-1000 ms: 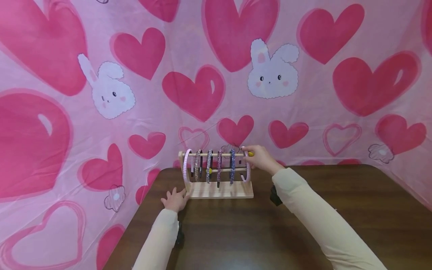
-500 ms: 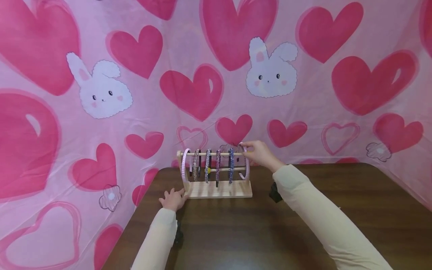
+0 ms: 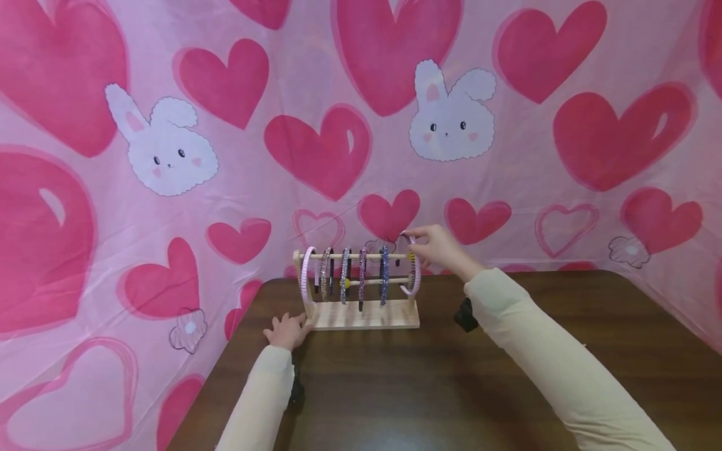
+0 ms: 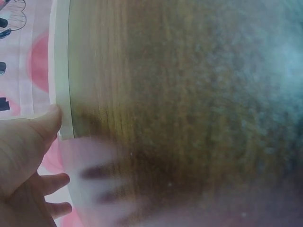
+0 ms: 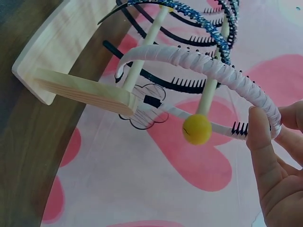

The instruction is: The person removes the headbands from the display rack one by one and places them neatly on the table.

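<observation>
A pale pink ribbon-wrapped headband [image 5: 189,61] hangs around the right end of a light wooden headband rack [image 3: 363,316]. My right hand [image 3: 440,247] pinches this headband at its top, between thumb and fingers; in the right wrist view its toothed inner side faces the rod's yellow end ball [image 5: 197,129]. Several headbands stay on the upper rod: a blue glittery one [image 3: 385,275] nearest, then a purple one [image 3: 362,275], others and another pink one [image 3: 305,275] at the far left. My left hand [image 3: 286,332] has spread fingers, its thumb touching the base's left corner.
The rack stands on a dark brown wooden table [image 3: 383,388], close to its back edge. Behind hangs a pink cloth [image 3: 316,62] printed with hearts and rabbits. A second, lower rod [image 3: 375,281] runs under the upper one.
My right hand has risen a little and shifted right against the rack, drawing the pink headband's top outward at the rod's end. The left hand keeps its place at the base.
</observation>
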Tool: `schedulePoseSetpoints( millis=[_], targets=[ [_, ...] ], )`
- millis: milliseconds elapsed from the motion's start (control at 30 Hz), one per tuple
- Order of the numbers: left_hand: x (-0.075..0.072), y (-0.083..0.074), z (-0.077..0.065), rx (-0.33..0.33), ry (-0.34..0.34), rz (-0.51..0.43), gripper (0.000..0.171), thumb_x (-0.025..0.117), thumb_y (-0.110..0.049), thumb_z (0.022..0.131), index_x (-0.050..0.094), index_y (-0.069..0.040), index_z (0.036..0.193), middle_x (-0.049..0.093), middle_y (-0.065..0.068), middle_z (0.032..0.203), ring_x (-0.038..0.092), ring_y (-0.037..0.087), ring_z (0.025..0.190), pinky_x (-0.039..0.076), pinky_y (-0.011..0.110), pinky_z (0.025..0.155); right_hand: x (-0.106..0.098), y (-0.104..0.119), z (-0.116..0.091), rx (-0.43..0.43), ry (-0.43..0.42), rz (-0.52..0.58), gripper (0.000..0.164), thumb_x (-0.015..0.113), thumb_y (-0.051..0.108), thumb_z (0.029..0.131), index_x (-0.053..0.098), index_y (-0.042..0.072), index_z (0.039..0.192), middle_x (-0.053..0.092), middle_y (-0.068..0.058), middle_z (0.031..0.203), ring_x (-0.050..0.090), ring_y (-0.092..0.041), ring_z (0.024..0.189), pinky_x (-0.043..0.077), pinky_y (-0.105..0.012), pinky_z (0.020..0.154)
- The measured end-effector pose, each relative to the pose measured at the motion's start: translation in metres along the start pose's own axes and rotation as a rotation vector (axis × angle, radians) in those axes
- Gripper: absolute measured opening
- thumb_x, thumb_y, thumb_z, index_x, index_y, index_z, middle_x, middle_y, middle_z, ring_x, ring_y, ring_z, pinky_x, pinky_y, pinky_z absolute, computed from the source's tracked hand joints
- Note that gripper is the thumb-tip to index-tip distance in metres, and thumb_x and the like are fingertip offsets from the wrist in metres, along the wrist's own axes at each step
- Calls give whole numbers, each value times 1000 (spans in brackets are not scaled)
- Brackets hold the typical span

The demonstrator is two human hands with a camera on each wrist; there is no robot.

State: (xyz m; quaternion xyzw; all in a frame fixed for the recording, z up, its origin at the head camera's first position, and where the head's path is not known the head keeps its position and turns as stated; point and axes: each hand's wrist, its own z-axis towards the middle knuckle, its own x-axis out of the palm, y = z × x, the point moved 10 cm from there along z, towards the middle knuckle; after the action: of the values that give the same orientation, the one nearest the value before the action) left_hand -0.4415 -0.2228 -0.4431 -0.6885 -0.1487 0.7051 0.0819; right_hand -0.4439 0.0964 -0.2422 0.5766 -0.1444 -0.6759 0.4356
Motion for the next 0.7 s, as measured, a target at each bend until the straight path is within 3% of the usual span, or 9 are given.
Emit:
schedulePoseSetpoints(
  millis=[333,700],
  targets=[
    [3,2,2,-11,16,-12,51,56,-36,91,50,-10,133,36,31,134,21,54,123,16,70,89,-11,-1,-6,37,1,17,40,60,9,87,55,4,127,62,-22,104,64,-23,58,53,-38,60],
    [3,2,1,-12,16,-21,51,56,-36,91,49,-9,133,37,30,134,20,55,123,16,70,89,-38,-6,-13,50,-26,78,40,60,7,86,56,0,125,58,-22,111,62,-23,60,53,-34,58]
  ],
)
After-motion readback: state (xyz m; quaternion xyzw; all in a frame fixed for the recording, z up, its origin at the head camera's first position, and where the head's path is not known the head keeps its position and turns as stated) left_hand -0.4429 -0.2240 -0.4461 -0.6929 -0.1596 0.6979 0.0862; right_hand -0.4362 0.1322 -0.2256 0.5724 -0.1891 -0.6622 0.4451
